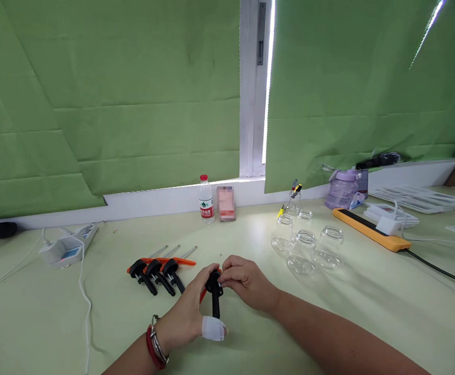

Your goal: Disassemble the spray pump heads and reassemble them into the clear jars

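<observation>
My left hand [190, 317], its thumb wrapped in white tape, is closed around a black tool with a round cap and a straight handle [216, 304]. Orange shows behind that tool. My right hand [245, 281] pinches at the right side of the cap; what lies between its fingertips is too small to make out. Several similar black tools [155, 271] with thin metal rods and orange strips [184, 261] lie side by side to the left. A tiny metal piece [220, 254] rests on the table just beyond my hands.
Several clear glass jars [305, 250] stand to the right, with yellow-handled tools [296, 190] behind. A water bottle [207, 200] and pink box [226, 203] stand by the window. Power strips lie left [73, 245] and right [371, 229], near a purple jug [342, 190].
</observation>
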Demonstrator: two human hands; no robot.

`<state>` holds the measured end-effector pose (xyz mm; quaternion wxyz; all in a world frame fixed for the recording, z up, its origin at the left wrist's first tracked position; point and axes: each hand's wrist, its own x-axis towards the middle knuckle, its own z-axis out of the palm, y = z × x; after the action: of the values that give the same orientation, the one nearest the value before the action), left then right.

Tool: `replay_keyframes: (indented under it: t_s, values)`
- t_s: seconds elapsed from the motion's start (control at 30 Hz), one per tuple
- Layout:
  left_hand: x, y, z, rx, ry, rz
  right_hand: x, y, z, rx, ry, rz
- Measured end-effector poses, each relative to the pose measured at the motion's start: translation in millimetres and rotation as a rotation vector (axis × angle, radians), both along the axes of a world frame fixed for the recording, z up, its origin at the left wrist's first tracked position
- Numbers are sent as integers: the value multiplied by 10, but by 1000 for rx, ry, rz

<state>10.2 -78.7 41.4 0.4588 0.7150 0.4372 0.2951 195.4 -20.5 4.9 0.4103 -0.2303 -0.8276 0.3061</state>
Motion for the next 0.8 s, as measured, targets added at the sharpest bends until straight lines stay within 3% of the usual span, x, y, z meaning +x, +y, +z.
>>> replay_keyframes:
  t_s: [0.23, 0.57, 0.7, 0.8]
  values:
    - [32, -19, -6, 46, -35, -73, -22, -26, -37, 66, -32, 28]
    - [33, -21, -42, 37, -68, 37, -38, -46, 7, 30, -21, 17]
    - [8, -14, -7, 0, -171, -2, -31, -30, 18, -75, 17, -13]
    - [-27, -53, 22, -90, -222, 46, -14, 49, -48, -169, 66, -60]
